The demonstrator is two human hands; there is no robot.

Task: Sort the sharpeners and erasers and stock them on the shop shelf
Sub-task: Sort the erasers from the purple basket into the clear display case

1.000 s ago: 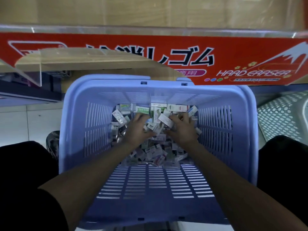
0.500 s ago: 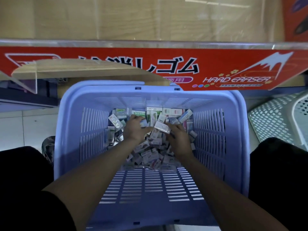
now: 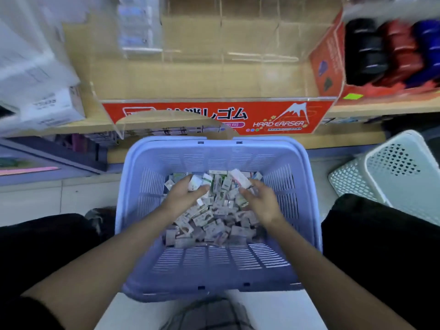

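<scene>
The front of the red display box (image 3: 281, 113) reads "HARD ERASER" in white letters beneath a white mountain emblem. To its left, large Japanese characters end in "レゴム", and their start is hidden. Print on the white carton (image 3: 51, 108) and on the small packets (image 3: 209, 217) in the basket (image 3: 214, 146) is too blurred to read.

Shop aisle, stationery section — wooden shelf (image 3: 352, 110) carries a red display carton (image 3: 214, 117) printed "HARD ERASER" with Japanese text, and beside it a second red carton (image 3: 331, 55) of black, red and blue items. Below the shelf, a lilac basket (image 3: 214, 265) of small packaged goods (image 3: 209, 220) — white perforated basket (image 3: 400, 172) to its right.
</scene>
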